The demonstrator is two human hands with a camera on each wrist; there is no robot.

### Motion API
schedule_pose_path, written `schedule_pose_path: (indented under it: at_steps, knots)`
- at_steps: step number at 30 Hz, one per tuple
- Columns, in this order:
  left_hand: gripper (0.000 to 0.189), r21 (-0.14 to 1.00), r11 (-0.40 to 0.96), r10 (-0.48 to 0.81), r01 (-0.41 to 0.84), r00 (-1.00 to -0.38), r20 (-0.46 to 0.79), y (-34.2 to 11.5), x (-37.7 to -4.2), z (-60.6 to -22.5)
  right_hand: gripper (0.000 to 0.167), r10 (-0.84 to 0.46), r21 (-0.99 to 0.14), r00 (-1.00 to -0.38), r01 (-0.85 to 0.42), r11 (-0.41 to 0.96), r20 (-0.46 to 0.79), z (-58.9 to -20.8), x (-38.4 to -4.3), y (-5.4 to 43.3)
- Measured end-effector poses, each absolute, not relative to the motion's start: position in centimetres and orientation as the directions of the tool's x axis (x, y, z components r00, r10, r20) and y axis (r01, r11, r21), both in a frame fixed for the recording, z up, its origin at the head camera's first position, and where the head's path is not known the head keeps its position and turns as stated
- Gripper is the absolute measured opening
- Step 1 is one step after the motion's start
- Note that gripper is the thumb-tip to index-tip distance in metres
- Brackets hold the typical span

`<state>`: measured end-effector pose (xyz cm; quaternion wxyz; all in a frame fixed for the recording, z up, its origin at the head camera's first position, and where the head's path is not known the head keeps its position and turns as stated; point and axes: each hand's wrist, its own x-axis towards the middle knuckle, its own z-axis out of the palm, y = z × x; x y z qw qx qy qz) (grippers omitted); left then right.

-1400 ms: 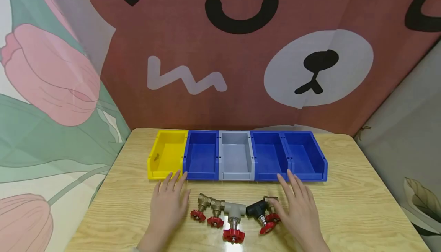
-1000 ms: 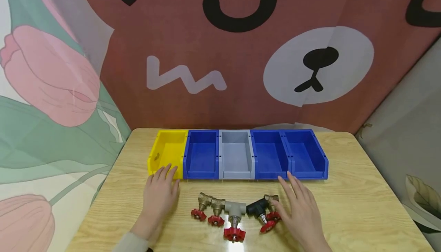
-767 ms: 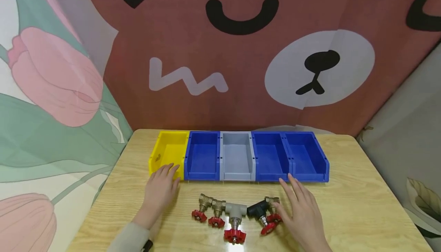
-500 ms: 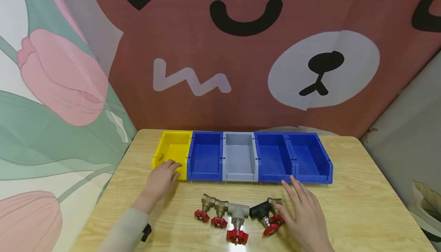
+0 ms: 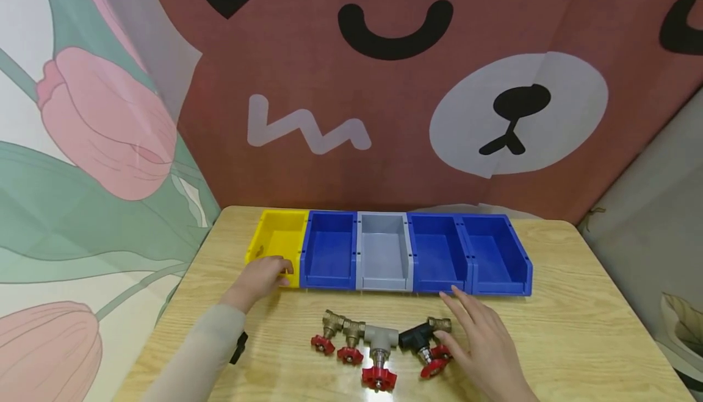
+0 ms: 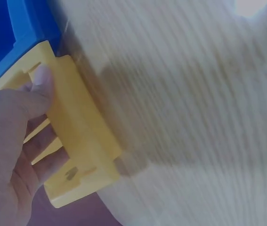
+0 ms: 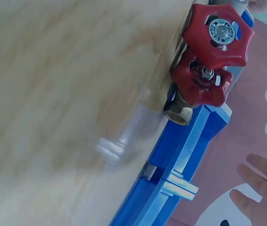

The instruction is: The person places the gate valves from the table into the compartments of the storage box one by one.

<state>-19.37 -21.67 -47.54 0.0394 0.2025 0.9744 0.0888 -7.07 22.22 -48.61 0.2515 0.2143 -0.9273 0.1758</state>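
Observation:
My left hand (image 5: 265, 275) grips the front wall of the yellow bin (image 5: 281, 234). In the left wrist view the thumb lies on the outer face of the yellow front wall (image 6: 79, 122), and the fingers curl over inside. My right hand (image 5: 486, 344) has its fingers spread, holding nothing, beside the right end of a row of valves. The row has brass valves at the left (image 5: 332, 323), a grey valve (image 5: 381, 336) in the middle, then a black valve (image 5: 415, 336) and a brass valve (image 5: 441, 324) partly hidden by it. Their red handwheels point toward me.
Right of the yellow bin, joined in one row, stand a blue bin (image 5: 329, 280), a grey bin (image 5: 384, 284) and two more blue bins (image 5: 442, 285). All sit on a wooden table (image 5: 582, 316). A printed cloth (image 5: 307, 170) hangs behind the table.
My left hand has moved from beside the valves leftward to the yellow bin, and its fingers have curled over the front wall. My right hand stays nearly in place by the valves.

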Motion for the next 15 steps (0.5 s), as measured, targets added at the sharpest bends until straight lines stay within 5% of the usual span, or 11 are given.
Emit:
schedule_pose_path:
  at_steps: [15]
  knots:
    - [0.009,0.25,0.913,0.352,0.321,-0.932,-0.089,-22.0,-20.2,-47.7,0.066,-0.5,-0.104,-0.805,-0.554,0.826,0.321,-47.9,-6.9,24.4]
